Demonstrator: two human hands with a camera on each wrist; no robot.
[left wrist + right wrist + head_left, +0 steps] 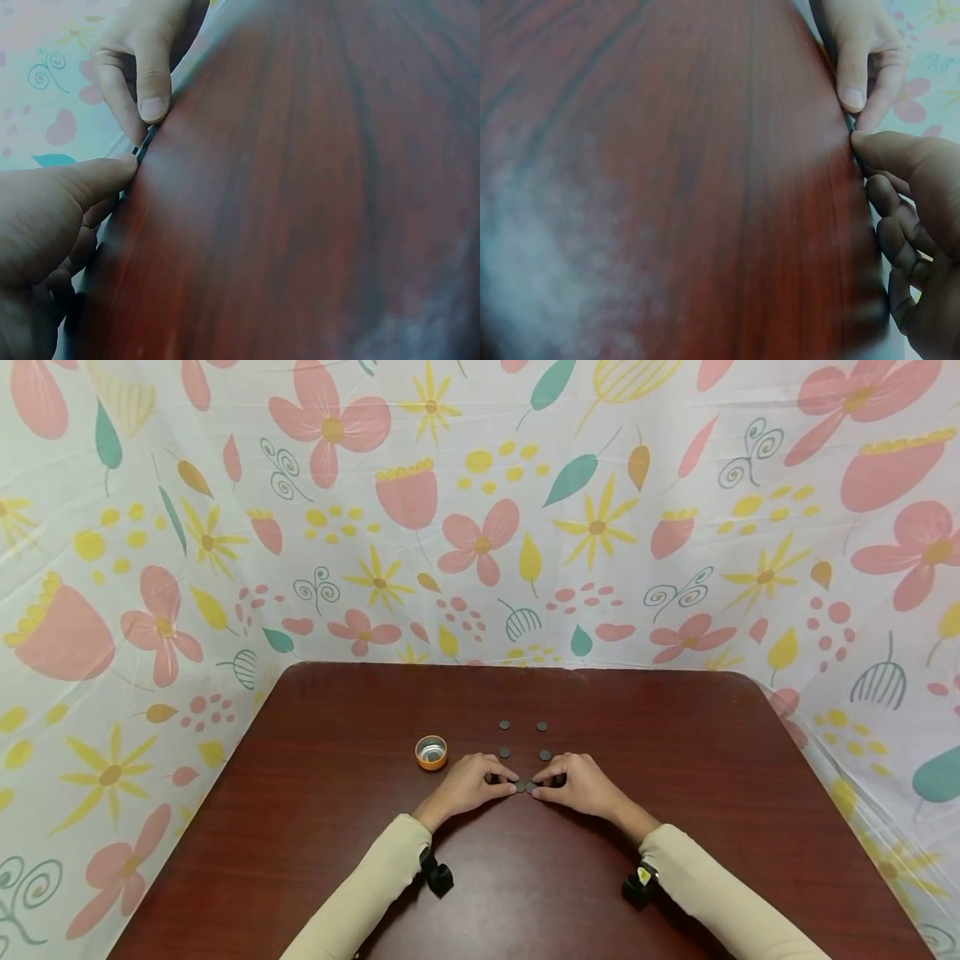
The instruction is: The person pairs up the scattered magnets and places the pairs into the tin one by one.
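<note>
Two small dark grey discs (pixel 521 787) lie side by side at the middle of the table, between the two hands. My left hand (pixel 474 783) pinches the left disc at its edge with thumb and index finger. Opposite it, the right hand (pixel 583 785) pinches the other disc (pixel 531 787) the same way. In the left wrist view the thin dark edge of the discs (pixel 144 145) shows low on the tabletop between both hands' fingertips. The right wrist view has the right thumb (pixel 889 150) in front, hiding most of its disc.
Beyond the hands, several more dark discs (pixel 504 725) lie spaced apart in two rows. A small round orange-rimmed tin (pixel 431 752) with a silvery inside stands left of them. The dark red wooden table (pixel 517 893) ends at a flower-patterned curtain (pixel 480 543).
</note>
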